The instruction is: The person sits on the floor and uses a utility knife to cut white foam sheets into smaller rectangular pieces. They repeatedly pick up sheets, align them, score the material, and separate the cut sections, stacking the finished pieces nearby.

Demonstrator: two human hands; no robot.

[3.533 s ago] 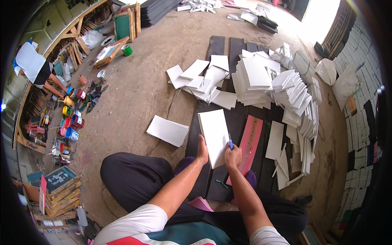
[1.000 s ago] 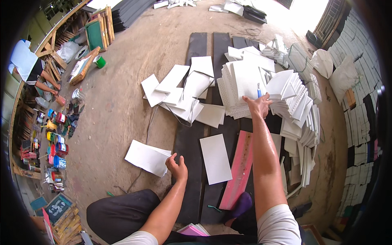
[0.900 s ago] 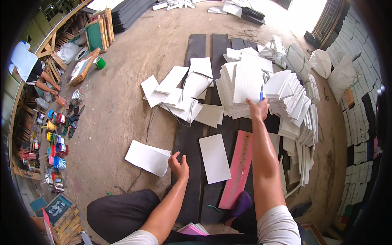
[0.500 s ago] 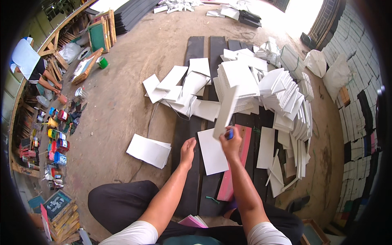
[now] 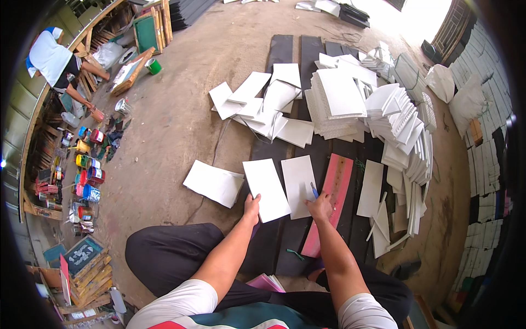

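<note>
My left hand (image 5: 252, 207) is closed on the lower left edge of a white rectangular sheet (image 5: 267, 189), tilted above the dark planks. Beside it, a second white sheet (image 5: 298, 178) lies on the planks, under the fingers of my right hand (image 5: 321, 207). That hand grips a slim blue pen-like tool (image 5: 314, 190), its exact kind too small to make out. Just right of it lies a long pinkish-red bar (image 5: 335, 189). A short stack of white sheets (image 5: 213, 183) rests to the left of my left hand.
White sheets lie in a loose heap (image 5: 257, 104) and tall leaning stacks (image 5: 339, 98) across the far planks (image 5: 280, 49). Along the left stand paint tins (image 5: 91, 193) and wooden frames (image 5: 87, 277). A person (image 5: 52, 57) bends there. Stacked white blocks (image 5: 485, 109) line the right.
The white sheet raised in my right hand is now in my left hand, lower and further left. My right hand has come down beside the other sheet, keeping the blue tool. The view has shifted.
</note>
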